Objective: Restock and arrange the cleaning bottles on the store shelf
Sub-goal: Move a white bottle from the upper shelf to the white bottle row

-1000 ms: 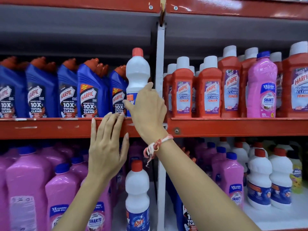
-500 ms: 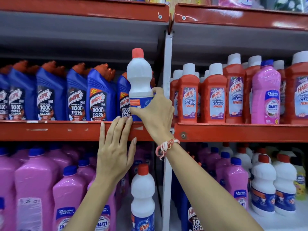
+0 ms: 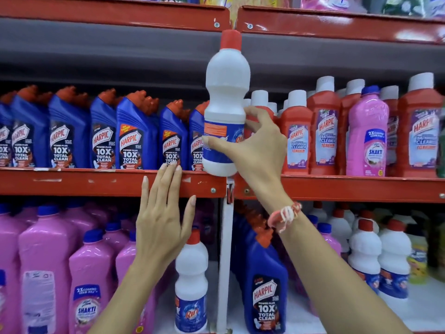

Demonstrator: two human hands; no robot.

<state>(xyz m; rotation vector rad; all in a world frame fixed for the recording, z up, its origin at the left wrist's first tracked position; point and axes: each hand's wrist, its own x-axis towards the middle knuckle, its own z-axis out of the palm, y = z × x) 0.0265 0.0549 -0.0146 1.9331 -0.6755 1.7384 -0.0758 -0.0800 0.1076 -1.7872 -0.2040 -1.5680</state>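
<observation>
Right hand (image 3: pixel 258 153) clasped around the lower, labelled part of a white bottle (image 3: pixel 226 92) with a red cap; thumb across the blue label in front, fingers behind. Bottle upright, base level with the front edge of the red shelf (image 3: pixel 96 183), right at the white upright post (image 3: pixel 225 261), between the blue Harpic bottles (image 3: pixel 134 138) on the left and the red Harpic bottles (image 3: pixel 323 131) on the right. Left hand (image 3: pixel 163 222) flat and empty, fingers spread, fingertips against the shelf edge, grasping nothing. Seven blue bottles countable along the front row, the leftmost cut off. One pink Shakti bottle (image 3: pixel 368 136) among the red ones. One matching white Rin bottle (image 3: pixel 191 285) on the lower shelf, just left of the post.
</observation>
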